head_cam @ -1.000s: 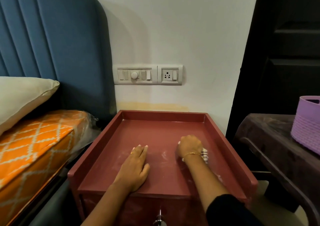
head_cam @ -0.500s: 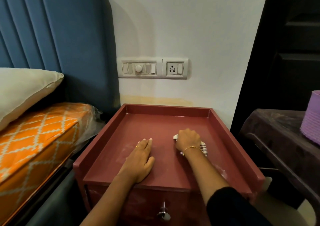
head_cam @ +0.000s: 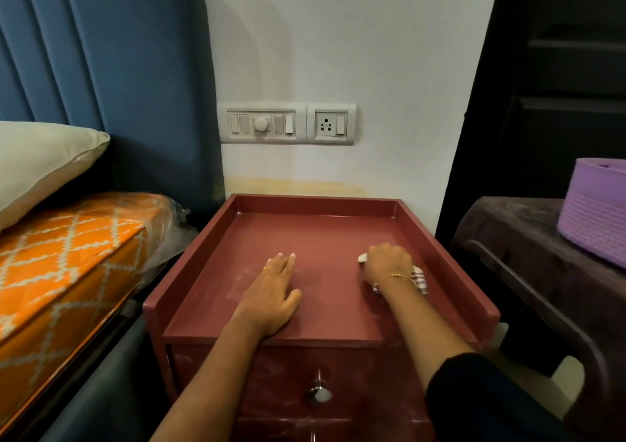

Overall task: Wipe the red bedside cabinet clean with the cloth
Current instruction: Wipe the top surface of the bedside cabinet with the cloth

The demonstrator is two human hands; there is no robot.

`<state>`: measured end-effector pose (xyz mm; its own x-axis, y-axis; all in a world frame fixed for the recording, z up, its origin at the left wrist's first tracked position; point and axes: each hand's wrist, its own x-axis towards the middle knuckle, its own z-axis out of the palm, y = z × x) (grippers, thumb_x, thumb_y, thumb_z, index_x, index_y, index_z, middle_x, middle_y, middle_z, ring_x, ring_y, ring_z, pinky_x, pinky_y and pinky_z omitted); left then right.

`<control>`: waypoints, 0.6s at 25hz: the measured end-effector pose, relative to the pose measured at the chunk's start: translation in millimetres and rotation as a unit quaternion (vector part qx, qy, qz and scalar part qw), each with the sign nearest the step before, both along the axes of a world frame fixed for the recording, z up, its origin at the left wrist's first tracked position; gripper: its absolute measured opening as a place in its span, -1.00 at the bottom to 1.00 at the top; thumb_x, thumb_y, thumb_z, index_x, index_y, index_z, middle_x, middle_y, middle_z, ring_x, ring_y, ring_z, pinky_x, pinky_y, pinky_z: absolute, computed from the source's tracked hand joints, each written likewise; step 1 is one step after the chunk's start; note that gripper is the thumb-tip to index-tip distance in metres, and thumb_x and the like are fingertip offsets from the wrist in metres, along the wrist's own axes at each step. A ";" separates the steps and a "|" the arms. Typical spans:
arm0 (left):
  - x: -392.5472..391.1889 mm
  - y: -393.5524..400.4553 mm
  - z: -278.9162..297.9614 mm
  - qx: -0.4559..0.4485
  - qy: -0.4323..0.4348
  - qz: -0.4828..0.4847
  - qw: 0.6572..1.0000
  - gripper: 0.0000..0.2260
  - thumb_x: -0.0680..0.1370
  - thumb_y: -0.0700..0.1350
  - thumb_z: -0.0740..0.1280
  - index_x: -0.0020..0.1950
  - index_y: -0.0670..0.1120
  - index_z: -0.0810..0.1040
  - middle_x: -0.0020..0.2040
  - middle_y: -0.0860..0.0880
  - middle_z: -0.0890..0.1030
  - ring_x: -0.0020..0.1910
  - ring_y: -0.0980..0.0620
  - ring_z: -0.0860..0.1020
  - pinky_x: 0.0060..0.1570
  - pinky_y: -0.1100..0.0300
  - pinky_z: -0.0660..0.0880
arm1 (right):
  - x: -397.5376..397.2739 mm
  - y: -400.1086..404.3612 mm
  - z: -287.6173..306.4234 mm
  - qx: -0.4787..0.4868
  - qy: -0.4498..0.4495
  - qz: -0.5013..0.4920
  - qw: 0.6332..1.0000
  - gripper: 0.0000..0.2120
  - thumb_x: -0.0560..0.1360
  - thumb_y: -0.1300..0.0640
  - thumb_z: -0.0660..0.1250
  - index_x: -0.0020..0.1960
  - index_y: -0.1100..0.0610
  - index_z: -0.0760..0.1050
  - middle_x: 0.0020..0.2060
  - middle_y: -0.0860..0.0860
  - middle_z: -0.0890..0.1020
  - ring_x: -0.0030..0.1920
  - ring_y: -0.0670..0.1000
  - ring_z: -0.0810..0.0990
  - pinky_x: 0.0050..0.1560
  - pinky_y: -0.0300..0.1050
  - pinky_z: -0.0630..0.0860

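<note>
A white wall with a switch plate (head_cam: 287, 123) backs the red bedside cabinet (head_cam: 338, 235), wedged between the bed and a dark table. The right hand (head_cam: 386, 265) is bunched around the cloth (head_cam: 419, 279) — it has slid rightward over the last second, toward the raised right rim. The left hand (head_cam: 274, 292) stays flat, fingers spread, bracing. Pale dust streaks remain near the left hand, so I'd say the wiping is only partly done.
</note>
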<state>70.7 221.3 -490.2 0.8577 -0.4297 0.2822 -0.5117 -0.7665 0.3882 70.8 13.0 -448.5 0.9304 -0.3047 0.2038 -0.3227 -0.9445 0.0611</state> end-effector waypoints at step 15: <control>10.4 1.3 -5.6 0.038 0.030 -0.011 0.999 -0.16 0.30 0.23 -0.16 0.53 -0.14 0.01 0.54 -0.15 0.06 0.54 -0.09 0.00 0.50 0.08 -0.03 | -67.9 -36.1 -23.5 -0.048 -0.042 -0.091 0.994 -0.75 0.51 0.16 0.16 0.08 0.18 0.56 0.00 0.14 0.66 0.15 0.19 0.41 0.10 -0.04 0.37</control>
<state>81.1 222.7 -495.8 0.8618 -0.4678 0.1961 -0.5071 -0.7835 0.3592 3.0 -23.1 -472.0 0.8404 -0.4412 0.3148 -0.4949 -0.8615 0.1137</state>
